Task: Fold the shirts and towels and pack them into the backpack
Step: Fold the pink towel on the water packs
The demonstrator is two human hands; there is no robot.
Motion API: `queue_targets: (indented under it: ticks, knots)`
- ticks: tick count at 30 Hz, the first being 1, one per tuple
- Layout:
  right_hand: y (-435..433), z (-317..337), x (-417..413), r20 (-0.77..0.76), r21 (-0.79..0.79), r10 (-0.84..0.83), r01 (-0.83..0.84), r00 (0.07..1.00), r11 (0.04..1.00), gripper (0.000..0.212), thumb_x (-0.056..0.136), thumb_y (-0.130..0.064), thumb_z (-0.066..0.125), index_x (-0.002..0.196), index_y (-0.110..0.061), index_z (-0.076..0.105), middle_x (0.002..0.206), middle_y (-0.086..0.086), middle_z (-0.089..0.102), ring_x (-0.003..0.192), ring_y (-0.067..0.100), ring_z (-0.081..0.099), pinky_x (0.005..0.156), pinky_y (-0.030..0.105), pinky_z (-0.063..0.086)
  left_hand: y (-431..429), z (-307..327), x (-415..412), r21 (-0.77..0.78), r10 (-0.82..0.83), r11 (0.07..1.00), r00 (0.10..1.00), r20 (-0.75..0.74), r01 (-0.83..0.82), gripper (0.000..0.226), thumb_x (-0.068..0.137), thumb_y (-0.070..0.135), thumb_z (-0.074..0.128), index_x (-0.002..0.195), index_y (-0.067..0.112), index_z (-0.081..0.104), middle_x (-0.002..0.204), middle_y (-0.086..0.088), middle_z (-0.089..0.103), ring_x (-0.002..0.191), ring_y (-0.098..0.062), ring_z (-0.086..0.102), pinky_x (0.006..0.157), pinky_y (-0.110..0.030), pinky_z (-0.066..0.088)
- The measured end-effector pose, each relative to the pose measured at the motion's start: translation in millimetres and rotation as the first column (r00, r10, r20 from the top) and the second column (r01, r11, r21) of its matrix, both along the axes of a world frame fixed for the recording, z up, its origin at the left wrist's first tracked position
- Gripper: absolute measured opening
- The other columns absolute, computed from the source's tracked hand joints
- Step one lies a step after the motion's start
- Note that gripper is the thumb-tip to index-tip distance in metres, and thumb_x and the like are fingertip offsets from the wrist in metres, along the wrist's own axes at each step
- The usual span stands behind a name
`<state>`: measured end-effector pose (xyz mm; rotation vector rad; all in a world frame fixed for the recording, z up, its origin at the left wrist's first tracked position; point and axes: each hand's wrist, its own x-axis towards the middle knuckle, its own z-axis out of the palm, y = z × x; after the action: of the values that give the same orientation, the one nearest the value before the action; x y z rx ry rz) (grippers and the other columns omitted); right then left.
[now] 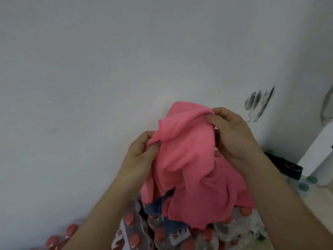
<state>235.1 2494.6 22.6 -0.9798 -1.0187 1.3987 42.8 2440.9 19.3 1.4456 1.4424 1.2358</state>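
Closest to us, at the bottom edge, lies a printed fabric point(133, 237) of red ovals on grey and white, with a white label sewn onto it. We cannot tell whether it is the backpack or a bed cover. Our two bare forearms reach up over it from the lower corners.

On the printed fabric sits a crumpled blue cloth point(156, 206), partly covered by the hanging lower end of the pink cloth point(189, 159). We hold the pink cloth up in the air, in the middle of the view. It is bunched and unfolded, and its bottom touches the blue cloth. We cannot say whether it is a shirt or a towel.

Our left hand point(138, 157) grips the pink cloth at its left edge, the fingers point(152, 147) curled and pinching a fold against the thumb. Our right hand point(232, 134) is higher and pinches the top edge, its fingers point(216, 120) clamped on the hem.

Farther off to the right, a black phone point(286, 166) lies flat on a pale sheet with green dots point(306, 184), just beside a white block point(317, 152) at the frame's edge.

Behind everything stands a plain white wall point(108, 69), with dark smudged marks point(259, 103) on it above the phone.
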Motion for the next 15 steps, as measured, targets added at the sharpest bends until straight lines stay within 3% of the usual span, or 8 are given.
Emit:
queue_targets:
  ticks: [2, 3, 5, 7, 9, 10, 12, 15]
  knots:
    - [0, -5, -6, 0.355, 0.099, -0.161, 0.135, 0.921, 0.986, 0.013, 0.085, -0.011, 0.058, 0.092, -0.021, 0.056, 0.090, -0.006, 0.061, 0.078, 0.010, 0.059, 0.057, 0.023, 0.045, -2, 28, -6, 0.075, -0.076, 0.993, 0.987, -0.139, 0.087, 0.024, 0.095, 0.005, 0.050, 0.106, 0.019, 0.067, 0.103, 0.003, 0.071, 0.097, -0.011, 0.065, 0.084, -0.024, 0.052]
    - [-5, -5, -9, 0.473, 0.188, -0.195, 0.118, 0.859, 0.975, 0.025, 0.082, -0.011, 0.060, 0.100, -0.027, 0.053, 0.106, -0.009, 0.058, 0.094, 0.005, 0.056, 0.066, 0.021, 0.044, -5, 41, -9, 0.067, -0.135, 0.986, 0.969, -0.208, 0.152, 0.027, 0.095, 0.004, 0.050, 0.110, 0.022, 0.066, 0.104, 0.005, 0.071, 0.097, -0.010, 0.066, 0.084, -0.023, 0.052]
    - [-21, 8, -14, 0.509, 0.375, -0.117, -0.097, 0.853, 0.922, 0.052, 0.078, -0.008, 0.064, 0.117, -0.038, 0.045, 0.127, -0.020, 0.047, 0.115, -0.006, 0.045, 0.074, 0.012, 0.042, -11, 60, -12, -0.014, -0.246, 0.967, 0.920, -0.306, 0.254, 0.033, 0.096, 0.007, 0.052, 0.119, 0.027, 0.061, 0.102, 0.004, 0.072, 0.092, -0.015, 0.069, 0.082, -0.030, 0.056]
    - [-37, 28, -26, 0.502, 0.429, 0.152, -0.398, 0.851, 0.811, 0.068, 0.080, -0.006, 0.067, 0.130, -0.042, 0.039, 0.133, -0.026, 0.044, 0.124, -0.005, 0.043, 0.079, 0.016, 0.047, -20, 72, -15, -0.036, -0.271, 0.959, 0.878, -0.395, 0.280, 0.031, 0.095, 0.014, 0.055, 0.122, 0.029, 0.059, 0.101, 0.003, 0.072, 0.088, -0.019, 0.070, 0.082, -0.040, 0.056]
    - [-45, 36, -42, 0.496, 0.369, 0.379, -0.585, 0.781, 0.722, 0.072, 0.081, -0.006, 0.071, 0.134, -0.044, 0.039, 0.127, -0.017, 0.055, 0.115, 0.003, 0.056, 0.084, 0.024, 0.053, -34, 78, -22, -0.001, -0.234, 0.966, 0.876, -0.421, 0.258, 0.022, 0.092, 0.016, 0.061, 0.112, 0.025, 0.063, 0.098, 0.004, 0.072, 0.086, -0.017, 0.070, 0.082, -0.043, 0.055]
    - [-47, 36, -51, 0.486, 0.328, 0.409, -0.596, 0.772, 0.733, 0.070, 0.082, -0.007, 0.071, 0.133, -0.043, 0.042, 0.118, -0.012, 0.062, 0.105, 0.008, 0.064, 0.085, 0.030, 0.055, -42, 79, -29, 0.008, -0.204, 0.973, 0.885, -0.419, 0.229, 0.020, 0.089, 0.016, 0.064, 0.107, 0.027, 0.063, 0.093, 0.002, 0.073, 0.082, -0.020, 0.069, 0.079, -0.046, 0.055]
    - [-55, 38, -65, 0.517, 0.271, 0.389, -0.577, 0.762, 0.770, 0.051, 0.084, -0.009, 0.069, 0.125, -0.035, 0.055, 0.097, -0.005, 0.071, 0.088, 0.014, 0.069, 0.083, 0.034, 0.056, -60, 81, -48, 0.005, -0.155, 0.985, 0.902, -0.404, 0.172, 0.027, 0.085, 0.013, 0.068, 0.103, 0.032, 0.060, 0.084, -0.005, 0.071, 0.075, -0.029, 0.066, 0.069, -0.050, 0.055]
    - [-75, 41, -84, 0.541, 0.262, 0.412, -0.613, 0.733, 0.746, 0.015, 0.089, -0.013, 0.064, 0.100, -0.018, 0.073, 0.087, -0.002, 0.074, 0.083, 0.013, 0.070, 0.078, 0.027, 0.056, -92, 76, -83, -0.082, -0.198, 0.980, 0.903, -0.381, 0.180, 0.029, 0.082, 0.009, 0.067, 0.102, 0.029, 0.060, 0.085, -0.005, 0.071, 0.075, -0.029, 0.066, 0.067, -0.047, 0.057]
